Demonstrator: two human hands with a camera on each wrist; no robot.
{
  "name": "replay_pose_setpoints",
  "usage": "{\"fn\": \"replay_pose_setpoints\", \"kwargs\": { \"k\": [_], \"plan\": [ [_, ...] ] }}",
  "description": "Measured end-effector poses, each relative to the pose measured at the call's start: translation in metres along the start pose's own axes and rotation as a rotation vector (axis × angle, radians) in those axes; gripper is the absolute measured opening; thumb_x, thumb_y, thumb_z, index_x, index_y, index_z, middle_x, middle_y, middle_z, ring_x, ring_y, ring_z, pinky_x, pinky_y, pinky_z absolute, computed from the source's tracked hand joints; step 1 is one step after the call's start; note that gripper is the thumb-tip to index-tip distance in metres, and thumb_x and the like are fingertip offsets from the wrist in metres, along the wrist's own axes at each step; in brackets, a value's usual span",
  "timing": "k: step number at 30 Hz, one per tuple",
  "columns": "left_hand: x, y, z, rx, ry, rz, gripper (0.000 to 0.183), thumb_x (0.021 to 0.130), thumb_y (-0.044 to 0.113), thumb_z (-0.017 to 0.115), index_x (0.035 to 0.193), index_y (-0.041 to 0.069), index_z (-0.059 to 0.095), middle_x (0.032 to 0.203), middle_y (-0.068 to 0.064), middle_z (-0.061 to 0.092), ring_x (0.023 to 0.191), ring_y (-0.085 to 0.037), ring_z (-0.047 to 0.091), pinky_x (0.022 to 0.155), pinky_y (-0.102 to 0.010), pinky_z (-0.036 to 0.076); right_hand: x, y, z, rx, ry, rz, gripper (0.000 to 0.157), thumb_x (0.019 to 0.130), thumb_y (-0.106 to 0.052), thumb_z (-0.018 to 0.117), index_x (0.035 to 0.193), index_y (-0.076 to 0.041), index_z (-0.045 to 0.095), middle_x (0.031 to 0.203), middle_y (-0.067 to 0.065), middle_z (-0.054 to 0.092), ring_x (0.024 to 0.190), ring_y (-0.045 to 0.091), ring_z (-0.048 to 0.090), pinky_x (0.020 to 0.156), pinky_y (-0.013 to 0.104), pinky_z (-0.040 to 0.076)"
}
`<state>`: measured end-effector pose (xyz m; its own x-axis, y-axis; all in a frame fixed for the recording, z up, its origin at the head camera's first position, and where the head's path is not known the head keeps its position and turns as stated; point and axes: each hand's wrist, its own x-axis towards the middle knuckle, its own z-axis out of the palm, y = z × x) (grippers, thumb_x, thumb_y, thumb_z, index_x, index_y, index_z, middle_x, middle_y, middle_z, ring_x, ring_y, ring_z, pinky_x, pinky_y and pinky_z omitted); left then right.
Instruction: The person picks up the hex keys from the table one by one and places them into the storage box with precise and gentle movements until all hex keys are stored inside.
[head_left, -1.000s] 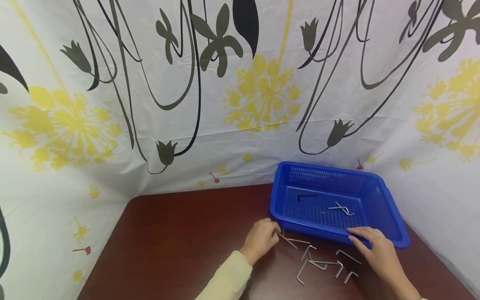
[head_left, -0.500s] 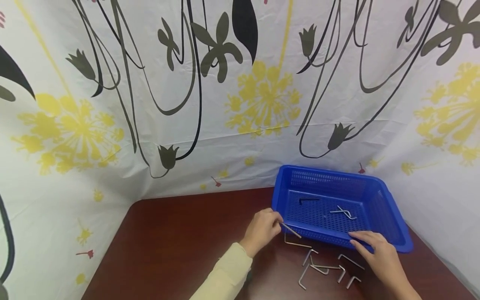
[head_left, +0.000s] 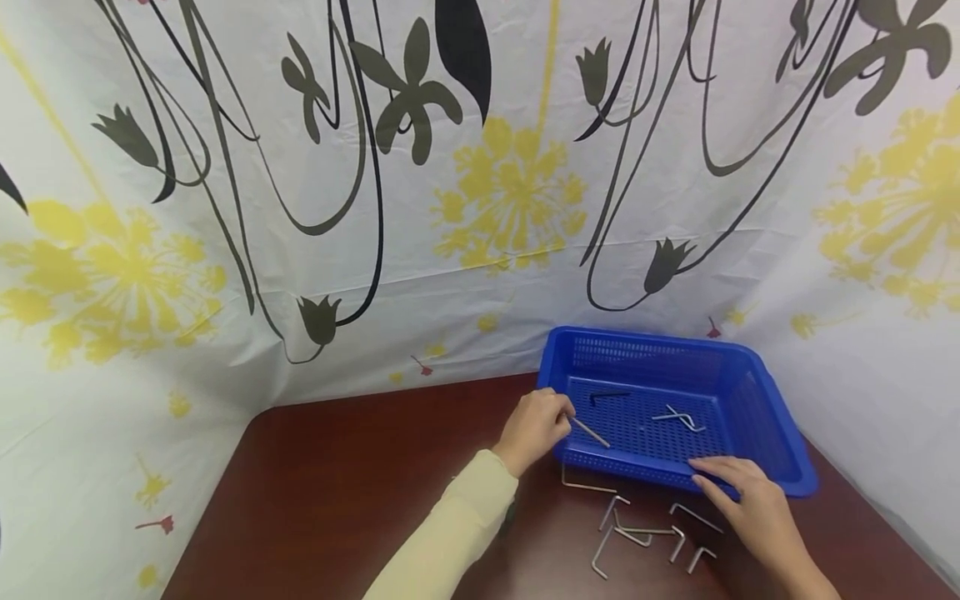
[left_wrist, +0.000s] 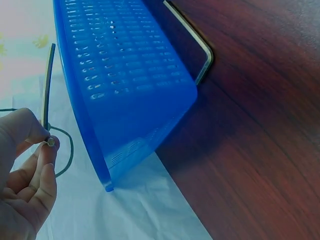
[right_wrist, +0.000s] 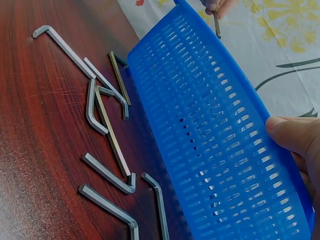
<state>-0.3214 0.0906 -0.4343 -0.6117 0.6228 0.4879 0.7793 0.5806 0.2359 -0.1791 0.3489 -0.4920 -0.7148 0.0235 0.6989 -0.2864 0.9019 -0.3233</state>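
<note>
Between thumb and fingertips, my left hand (head_left: 534, 429) pinches a brass-coloured hex key (head_left: 591, 432). In the head view the key's long arm overlaps the inside of the blue basket (head_left: 637, 465) near its front left corner. The left wrist view shows the key (left_wrist: 48, 85) pointing up beside the rim. My right hand (head_left: 753, 504) holds the basket's front rim, its thumb on the outer side in the right wrist view. Inside the basket lie a black hex key (head_left: 611, 394) and crossed silver hex keys (head_left: 681, 417).
Several loose hex keys lie on the dark red wooden table (head_left: 337, 492) before the basket, among them a brass-coloured one (head_left: 588, 486) close to its front wall and a silver one (head_left: 697, 518) near my right hand. A flower-printed cloth (head_left: 420, 250) hangs behind.
My left hand has lifted the brass-coloured hex key from the table, moving up and away over the basket's front left rim. My right hand stays at the rim.
</note>
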Motion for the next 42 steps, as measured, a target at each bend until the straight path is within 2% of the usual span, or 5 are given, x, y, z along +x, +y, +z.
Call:
{"fn": "replay_pose_setpoints", "kwargs": {
  "k": [7,12,21,29,42],
  "plan": [
    [0.019,-0.005,0.010,-0.011,-0.046,-0.028,0.014,0.073,0.004,0.065,0.081,0.012,0.073,0.075,0.002,0.063,0.068,-0.009,0.055,0.057,-0.014,0.044,0.001,0.005,0.001,-0.004,0.006,0.003,0.029,0.062,0.000,0.079,0.090,-0.007,0.073,0.088,0.006,0.068,0.087,0.025,0.054,0.076,0.017,0.037],
    [0.033,-0.007,0.017,-0.012,-0.078,-0.044,0.013,0.074,0.004,0.065,0.081,0.013,0.073,0.075,0.002,0.064,0.070,-0.010,0.056,0.059,-0.016,0.045,-0.001,0.007,0.001,-0.008,0.010,-0.001,0.031,0.060,0.001,0.079,0.090,-0.008,0.073,0.087,0.006,0.068,0.086,0.024,0.055,0.078,0.013,0.035],
    [0.056,-0.007,0.028,-0.021,-0.098,-0.023,0.015,0.074,0.001,0.065,0.081,0.012,0.073,0.077,0.005,0.065,0.072,-0.010,0.059,0.061,-0.015,0.046,-0.006,0.007,0.002,-0.017,0.001,0.031,0.031,0.061,0.000,0.080,0.090,-0.009,0.073,0.088,0.005,0.068,0.087,0.022,0.054,0.081,0.005,0.032],
    [0.077,-0.008,0.041,0.006,-0.093,0.012,0.015,0.074,0.002,0.064,0.081,0.012,0.073,0.078,0.005,0.066,0.074,-0.010,0.059,0.065,-0.016,0.046,-0.010,0.006,0.001,-0.033,-0.009,0.060,0.032,0.062,-0.001,0.080,0.091,-0.011,0.074,0.089,0.002,0.068,0.087,0.019,0.054,0.078,0.009,0.036],
    [0.118,-0.007,0.044,0.012,-0.137,-0.006,0.015,0.080,0.005,0.063,0.088,0.013,0.073,0.084,0.003,0.067,0.078,-0.010,0.060,0.070,-0.019,0.047,-0.003,0.005,-0.001,0.012,0.013,0.032,0.034,0.062,0.003,0.078,0.092,-0.011,0.073,0.091,0.000,0.068,0.091,0.008,0.052,0.085,0.005,0.031]
  ]
}}
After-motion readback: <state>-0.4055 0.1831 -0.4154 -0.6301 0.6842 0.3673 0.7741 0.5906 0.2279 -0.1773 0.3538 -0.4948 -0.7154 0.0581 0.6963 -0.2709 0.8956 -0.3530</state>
